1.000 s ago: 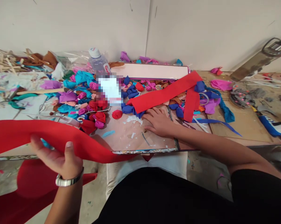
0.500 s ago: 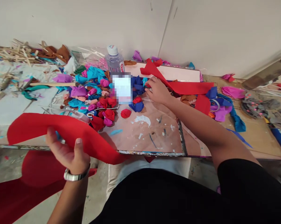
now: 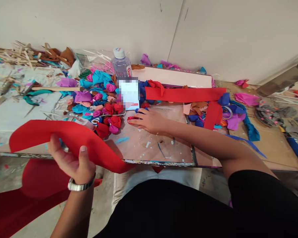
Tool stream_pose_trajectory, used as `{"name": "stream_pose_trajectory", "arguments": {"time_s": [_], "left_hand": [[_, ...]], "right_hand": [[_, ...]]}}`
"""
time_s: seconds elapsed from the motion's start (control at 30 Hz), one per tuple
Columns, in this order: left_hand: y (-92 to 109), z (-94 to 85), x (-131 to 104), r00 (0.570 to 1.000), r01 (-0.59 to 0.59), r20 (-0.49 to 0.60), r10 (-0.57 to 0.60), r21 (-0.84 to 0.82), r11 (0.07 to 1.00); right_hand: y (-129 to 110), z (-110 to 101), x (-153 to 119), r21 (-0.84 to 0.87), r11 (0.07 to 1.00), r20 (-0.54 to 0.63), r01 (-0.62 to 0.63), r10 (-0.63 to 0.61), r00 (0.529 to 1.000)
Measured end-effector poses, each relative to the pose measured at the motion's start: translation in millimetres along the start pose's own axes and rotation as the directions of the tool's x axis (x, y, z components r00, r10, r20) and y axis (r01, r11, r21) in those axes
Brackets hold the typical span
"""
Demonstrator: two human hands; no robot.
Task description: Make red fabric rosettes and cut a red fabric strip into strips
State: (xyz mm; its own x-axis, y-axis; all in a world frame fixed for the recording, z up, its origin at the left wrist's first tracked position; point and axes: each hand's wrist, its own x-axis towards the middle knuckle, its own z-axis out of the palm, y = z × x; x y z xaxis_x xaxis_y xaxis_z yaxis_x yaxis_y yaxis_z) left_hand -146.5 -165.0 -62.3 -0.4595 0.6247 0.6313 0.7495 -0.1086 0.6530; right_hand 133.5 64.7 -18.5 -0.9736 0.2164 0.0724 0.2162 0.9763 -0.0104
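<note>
My left hand (image 3: 73,162), with a metal-banded watch at the wrist, holds a wide red crepe-paper strip (image 3: 79,137) at the table's front left edge. Its thumb is raised and its fingers are partly behind the strip. My right hand (image 3: 151,120) lies palm down over the table, fingers stretched out. Under its fingertips is a small red paper rosette (image 3: 131,119), partly covered. Blue crumpled paper (image 3: 139,110) shows beside the fingers. Farther back lies a long flat red strip (image 3: 188,94) with a crumpled red piece (image 3: 157,86) at its left end.
Coloured paper rosettes (image 3: 99,99) are heaped left of a blurred bright screen (image 3: 129,94). Behind stands a clear bottle (image 3: 121,64). Teal-handled pliers (image 3: 37,96) and thin wooden sticks (image 3: 22,56) lie at left. A tape ring (image 3: 228,112) and paper scraps are at right.
My right hand has left the red paper at the back and come nearer, onto the red rosette. The crumpled red piece has dropped lower, onto the long strip. My left hand has barely moved.
</note>
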Motion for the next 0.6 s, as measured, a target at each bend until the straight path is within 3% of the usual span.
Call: {"name": "stream_pose_trajectory", "arguments": {"time_s": [0.1, 0.13, 0.17, 0.2, 0.33, 0.4, 0.5, 0.6], "left_hand": [[1.0, 1.0, 0.3, 0.992, -0.062, -0.109, 0.059, -0.024, 0.998], [-1.3, 2.3, 0.3, 0.999, -0.026, -0.046, 0.026, -0.007, 1.0], [-4.2, 3.7, 0.4, 0.997, -0.027, -0.068, 0.028, 0.002, 1.0], [-7.0, 5.1, 0.4, 0.988, -0.076, -0.135, 0.076, 0.001, 0.997], [-10.3, 8.0, 1.0, 0.984, -0.104, -0.152, 0.098, -0.034, 0.994], [-8.0, 7.6, 1.4, 0.983, -0.095, -0.163, 0.083, -0.064, 0.993], [-6.3, 6.8, 1.7, 0.982, -0.092, -0.171, 0.077, -0.086, 0.992], [-7.4, 6.8, 1.0, 0.983, -0.096, -0.166, 0.083, -0.071, 0.993]], "right_hand": [[8.6, -2.6, -4.1, -0.002, 0.999, -0.008, -0.033, 0.033, 0.999], [10.4, -3.1, -7.2, -0.007, 0.998, -0.03, -0.056, 0.055, 0.998], [11.3, -2.7, -10.4, -0.014, 0.997, -0.058, -0.07, 0.069, 0.996], [11.7, -1.4, -13.0, -0.023, 0.998, -0.085, -0.065, 0.063, 0.994], [10.8, 10.4, -13.9, -0.063, 0.996, -0.135, 0.057, -0.065, 0.989], [11.0, 14.8, -9.9, -0.052, 0.996, -0.13, 0.067, -0.073, 0.989], [9.7, 13.1, -2.6, 0.002, 1.0, -0.102, 0.03, -0.029, 0.994], [-0.4, 6.7, 6.5, 0.116, 0.988, -0.125, -0.102, 0.116, 0.985]]}}
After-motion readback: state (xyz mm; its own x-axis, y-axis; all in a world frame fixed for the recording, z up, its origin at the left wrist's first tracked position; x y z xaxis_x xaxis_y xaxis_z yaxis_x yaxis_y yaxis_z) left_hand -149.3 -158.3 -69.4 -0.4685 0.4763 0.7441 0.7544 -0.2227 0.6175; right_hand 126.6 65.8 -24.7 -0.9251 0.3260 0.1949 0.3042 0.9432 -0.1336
